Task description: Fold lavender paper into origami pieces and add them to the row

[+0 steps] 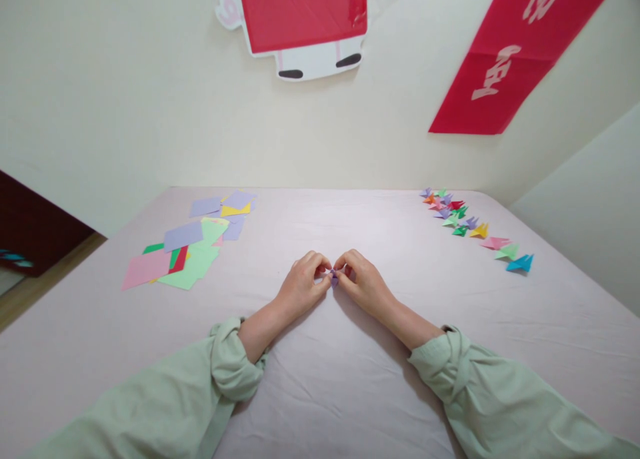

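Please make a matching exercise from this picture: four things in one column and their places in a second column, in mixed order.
Things:
1. small purple folded paper
2. loose flat coloured paper sheets
3. row of small folded coloured paper pieces
4. red paper banner

Places:
A. on the wall, upper right
B. on the table, left
C. pinched between both hands
D. on the table, right

Pairs: 1-C, 2-B, 3-D, 4-A

The light is soft and even, and bright enough everywhere. Short faint shadows lie under the wrists on the pale pink cloth-covered counter (pixel 350 392), falling toward 6 o'clock. There is no glare. Focus is sharp. At the edges, the wide lens bends the cream wall (pixel 125 112) and room corner.
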Demonstrator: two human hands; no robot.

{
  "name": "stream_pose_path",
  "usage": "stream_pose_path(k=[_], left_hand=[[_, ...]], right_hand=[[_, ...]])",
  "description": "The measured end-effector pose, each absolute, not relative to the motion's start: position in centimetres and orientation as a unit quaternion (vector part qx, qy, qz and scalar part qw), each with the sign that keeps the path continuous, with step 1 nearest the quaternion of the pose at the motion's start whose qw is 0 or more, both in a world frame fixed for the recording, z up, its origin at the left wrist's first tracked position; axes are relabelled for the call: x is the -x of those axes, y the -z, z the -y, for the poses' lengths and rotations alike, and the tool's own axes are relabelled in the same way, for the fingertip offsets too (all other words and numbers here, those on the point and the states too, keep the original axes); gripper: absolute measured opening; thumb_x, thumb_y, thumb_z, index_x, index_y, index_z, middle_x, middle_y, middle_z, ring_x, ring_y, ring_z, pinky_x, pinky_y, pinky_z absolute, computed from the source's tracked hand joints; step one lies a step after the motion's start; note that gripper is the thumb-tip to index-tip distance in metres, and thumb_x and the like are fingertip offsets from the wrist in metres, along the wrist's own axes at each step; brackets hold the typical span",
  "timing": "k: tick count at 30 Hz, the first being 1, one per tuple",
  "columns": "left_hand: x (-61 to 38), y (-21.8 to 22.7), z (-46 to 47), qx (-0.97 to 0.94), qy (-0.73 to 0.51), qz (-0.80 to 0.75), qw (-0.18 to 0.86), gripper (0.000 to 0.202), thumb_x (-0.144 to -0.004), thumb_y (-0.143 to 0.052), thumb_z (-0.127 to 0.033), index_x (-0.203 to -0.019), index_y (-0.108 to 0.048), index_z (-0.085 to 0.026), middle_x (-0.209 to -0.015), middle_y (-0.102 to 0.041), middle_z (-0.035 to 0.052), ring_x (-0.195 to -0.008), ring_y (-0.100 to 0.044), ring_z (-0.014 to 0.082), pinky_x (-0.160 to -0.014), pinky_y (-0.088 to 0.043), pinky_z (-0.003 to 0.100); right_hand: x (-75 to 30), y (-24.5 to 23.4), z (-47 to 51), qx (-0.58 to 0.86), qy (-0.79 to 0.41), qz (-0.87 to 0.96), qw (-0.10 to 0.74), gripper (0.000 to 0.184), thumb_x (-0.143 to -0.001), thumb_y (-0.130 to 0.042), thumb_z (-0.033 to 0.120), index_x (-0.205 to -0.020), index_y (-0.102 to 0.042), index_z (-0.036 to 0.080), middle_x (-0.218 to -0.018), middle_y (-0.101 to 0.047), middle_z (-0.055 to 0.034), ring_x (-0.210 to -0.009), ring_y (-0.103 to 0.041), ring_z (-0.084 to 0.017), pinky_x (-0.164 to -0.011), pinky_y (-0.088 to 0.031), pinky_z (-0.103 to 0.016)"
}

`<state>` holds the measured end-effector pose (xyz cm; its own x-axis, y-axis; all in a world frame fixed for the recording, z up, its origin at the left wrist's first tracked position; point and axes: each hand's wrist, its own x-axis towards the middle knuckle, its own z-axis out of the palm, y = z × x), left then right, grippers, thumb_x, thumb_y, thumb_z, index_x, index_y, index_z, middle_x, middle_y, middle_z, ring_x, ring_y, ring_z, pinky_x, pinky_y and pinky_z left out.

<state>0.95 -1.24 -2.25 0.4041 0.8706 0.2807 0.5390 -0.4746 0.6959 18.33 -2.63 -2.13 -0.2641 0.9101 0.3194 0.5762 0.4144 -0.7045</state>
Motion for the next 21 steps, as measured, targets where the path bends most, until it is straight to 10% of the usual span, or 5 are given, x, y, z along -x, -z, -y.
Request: stream_pose_path(k=[21], left_hand=[[-0.63,1.82,1.31,-0.75,-0.379,-0.46,0.286,0.008,-0.083,-0.052,-0.013,-0.079,-0.056,-0.019,-0.081,-0.056,0.0002,-0.078,-0.053,0.0142,-0.072,-0.042,0.027]], right_hand=[[-18.82,2.69,2.29,0.508,-0.206,0.741,0.387,0.009,-0.086,-0.051,0.015,-0.082,-0.056,0.021,-0.081,-0.057,-0.0003,-0.072,-0.052,-0.015,-0.07,-0.04,-0.029]])
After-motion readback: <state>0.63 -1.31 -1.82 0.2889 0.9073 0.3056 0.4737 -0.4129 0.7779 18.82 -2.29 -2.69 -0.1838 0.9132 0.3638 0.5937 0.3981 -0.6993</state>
